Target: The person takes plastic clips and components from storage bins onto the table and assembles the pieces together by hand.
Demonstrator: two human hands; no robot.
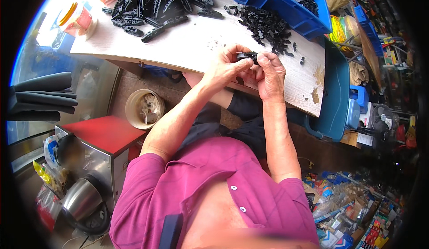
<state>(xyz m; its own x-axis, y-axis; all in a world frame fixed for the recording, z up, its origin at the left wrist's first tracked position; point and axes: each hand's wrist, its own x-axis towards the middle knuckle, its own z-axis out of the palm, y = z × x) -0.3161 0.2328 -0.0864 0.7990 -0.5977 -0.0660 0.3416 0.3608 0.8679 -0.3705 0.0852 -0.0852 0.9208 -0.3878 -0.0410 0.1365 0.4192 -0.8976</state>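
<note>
- Holding a black plastic piece (248, 56) between both hands, I have it over the bench, near the front edge; fingers cover much of it, so I cannot tell whether it is one part or two.
- My left hand (223, 68) pinches one end between thumb and fingers; I judge this grip best for steadying, firm but not squeezing.
- My right hand (271, 77) is closed on the other end with thumb and fingertips; small, controlled finger pressure should serve better here than force from the wrist.
- Both forearms hang unsupported past the edge of the bench (196, 39); resting them would probably steady fine work.
- Just beyond lies a heap of small black plastic parts (263, 28), so working clear of it should help avoid mixing in a dropped piece.
- Farther left, long black plastic parts (152, 3) form their own pile, worth leaving separate.
- Behind the small parts stands a blue plastic bin (282, 16), with more black pieces inside.
</note>
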